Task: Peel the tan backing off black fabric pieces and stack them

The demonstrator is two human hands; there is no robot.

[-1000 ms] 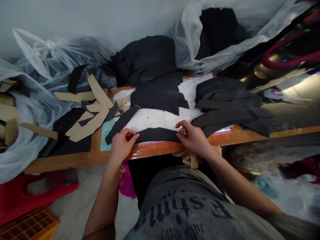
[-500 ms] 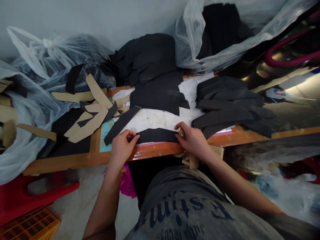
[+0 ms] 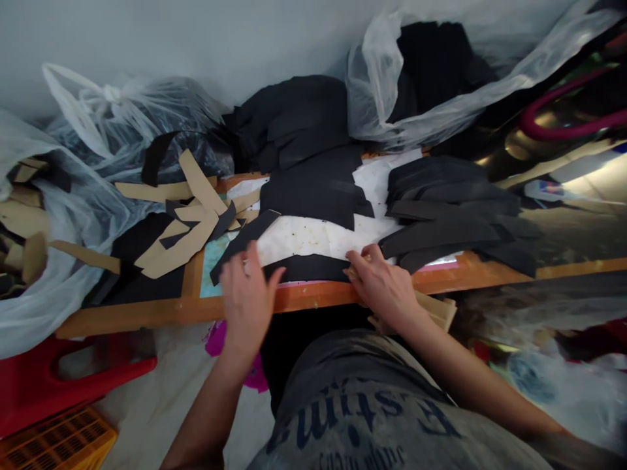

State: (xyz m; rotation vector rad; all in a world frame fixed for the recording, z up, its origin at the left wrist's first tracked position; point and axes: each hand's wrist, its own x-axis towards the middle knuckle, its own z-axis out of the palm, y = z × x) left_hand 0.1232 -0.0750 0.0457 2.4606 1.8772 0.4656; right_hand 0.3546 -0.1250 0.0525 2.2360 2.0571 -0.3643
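Note:
A curved black strip lies flat along the front edge of the table, on white paper. My left hand is over the strip's left end, fingers spread and slightly blurred, holding nothing. Its fingertips overlap a second, slanting black piece. At the strip's right end is my right hand, with curled fingers closed on a bit of crumpled tan strip, mostly hidden. More tan strips show below the right wrist; whether they join the held one I cannot tell.
Tan and black cut pieces lie in a loose heap on the left, beside a plastic bag. Stacked black pieces are behind and others at right. A red stool and orange crate stand below left.
My left hand has let go of the black strip's left end, and its pinched fingers have spread. My right hand stays at the right end. The view has shifted slightly.

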